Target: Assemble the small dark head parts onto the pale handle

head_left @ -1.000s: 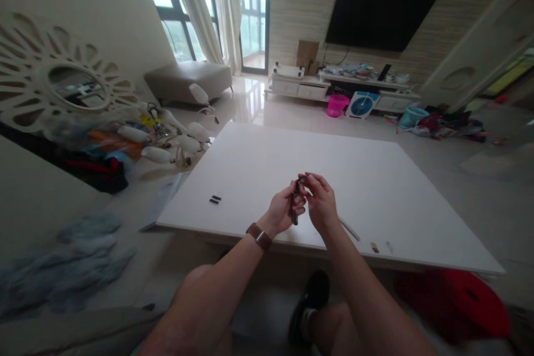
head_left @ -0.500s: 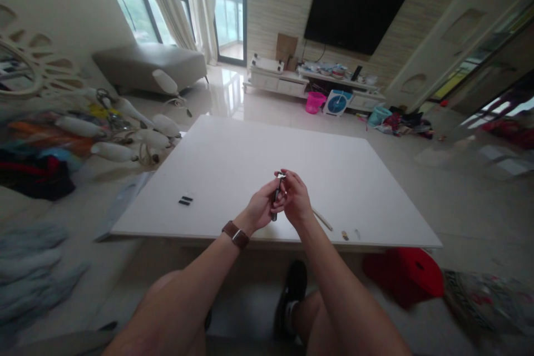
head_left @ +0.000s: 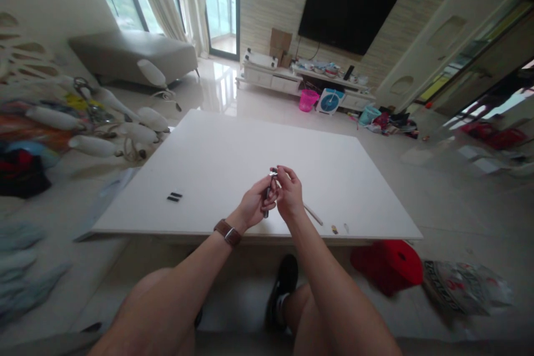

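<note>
Hands, two: left hand (head_left: 253,202) closed round one slim dark stick (head_left: 266,213), above the worktop's near side; right hand (head_left: 290,194) pinching its shiny top. Worktop (head_left: 233,150): white, in a room with one TV (head_left: 350,5). Thereon, left, two black strips (head_left: 176,194); right, one rod (head_left: 313,214), two small pieces (head_left: 334,229). Pink bin (head_left: 308,100), one; contents indiscernible.

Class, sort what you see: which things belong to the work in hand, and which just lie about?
Probably the work's:
dark slim object, in the left hand
small shiny piece, at the right hand
two black strips, on the table

Apparently just lying about:
pink basket
fan
red object
</note>
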`<action>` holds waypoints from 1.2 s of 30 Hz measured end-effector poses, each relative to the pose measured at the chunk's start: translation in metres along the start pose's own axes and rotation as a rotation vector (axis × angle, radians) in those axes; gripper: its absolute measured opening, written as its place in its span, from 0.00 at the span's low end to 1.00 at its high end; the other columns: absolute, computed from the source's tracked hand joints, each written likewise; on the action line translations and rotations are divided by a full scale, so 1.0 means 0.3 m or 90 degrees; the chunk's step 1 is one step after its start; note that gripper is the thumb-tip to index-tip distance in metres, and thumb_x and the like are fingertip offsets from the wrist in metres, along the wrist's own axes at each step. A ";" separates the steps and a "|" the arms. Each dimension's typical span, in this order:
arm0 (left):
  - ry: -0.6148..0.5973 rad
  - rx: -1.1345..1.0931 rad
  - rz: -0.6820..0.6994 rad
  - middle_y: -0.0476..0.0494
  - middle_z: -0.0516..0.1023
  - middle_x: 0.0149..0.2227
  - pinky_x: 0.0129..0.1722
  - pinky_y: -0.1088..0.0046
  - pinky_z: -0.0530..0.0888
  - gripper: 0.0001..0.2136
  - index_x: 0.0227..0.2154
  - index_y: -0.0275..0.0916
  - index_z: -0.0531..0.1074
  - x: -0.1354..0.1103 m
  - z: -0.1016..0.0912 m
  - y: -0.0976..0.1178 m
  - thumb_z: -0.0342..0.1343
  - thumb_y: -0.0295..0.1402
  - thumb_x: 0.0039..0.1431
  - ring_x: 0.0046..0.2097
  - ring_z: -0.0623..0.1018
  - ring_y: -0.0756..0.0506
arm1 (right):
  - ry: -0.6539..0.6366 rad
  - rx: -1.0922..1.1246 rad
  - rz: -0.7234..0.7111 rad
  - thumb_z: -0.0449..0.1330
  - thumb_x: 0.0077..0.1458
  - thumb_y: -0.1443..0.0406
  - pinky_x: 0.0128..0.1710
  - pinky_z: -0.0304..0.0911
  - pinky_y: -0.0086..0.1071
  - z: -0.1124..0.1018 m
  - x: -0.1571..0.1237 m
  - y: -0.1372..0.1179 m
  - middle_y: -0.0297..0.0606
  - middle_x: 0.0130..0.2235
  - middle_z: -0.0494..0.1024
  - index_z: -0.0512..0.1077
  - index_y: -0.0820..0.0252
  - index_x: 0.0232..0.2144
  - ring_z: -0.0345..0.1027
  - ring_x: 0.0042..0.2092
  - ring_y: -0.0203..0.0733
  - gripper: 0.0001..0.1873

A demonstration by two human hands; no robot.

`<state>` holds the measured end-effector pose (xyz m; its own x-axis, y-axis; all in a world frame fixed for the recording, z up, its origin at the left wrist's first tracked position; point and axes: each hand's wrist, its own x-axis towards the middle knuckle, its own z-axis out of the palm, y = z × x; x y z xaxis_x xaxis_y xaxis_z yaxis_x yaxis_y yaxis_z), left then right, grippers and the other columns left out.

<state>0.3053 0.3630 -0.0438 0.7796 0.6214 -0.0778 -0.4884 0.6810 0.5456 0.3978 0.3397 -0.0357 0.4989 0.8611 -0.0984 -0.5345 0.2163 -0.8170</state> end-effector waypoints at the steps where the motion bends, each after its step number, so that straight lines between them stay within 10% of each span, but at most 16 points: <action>1: 0.003 0.005 0.006 0.54 0.61 0.20 0.13 0.86 0.52 0.15 0.24 0.33 0.66 0.003 -0.002 0.000 0.59 0.40 0.59 0.17 0.55 0.58 | 0.008 0.001 -0.010 0.72 0.41 0.57 0.16 0.60 0.24 -0.001 0.004 0.005 0.33 0.35 0.80 0.71 0.59 0.35 0.64 0.21 0.30 0.21; 36: 0.034 0.125 0.001 0.57 0.55 0.18 0.13 0.87 0.49 0.20 0.24 0.36 0.63 0.009 -0.012 0.028 0.59 0.48 0.57 0.16 0.52 0.59 | 0.082 -0.064 -0.159 0.72 0.39 0.61 0.31 0.60 0.27 -0.009 0.047 0.049 0.31 0.30 0.77 0.70 0.59 0.33 0.68 0.31 0.32 0.20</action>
<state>0.3018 0.3717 -0.0425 0.7542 0.6459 -0.1186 -0.4000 0.5951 0.6970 0.3988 0.3539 -0.0507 0.6926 0.7198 0.0467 -0.3175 0.3624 -0.8763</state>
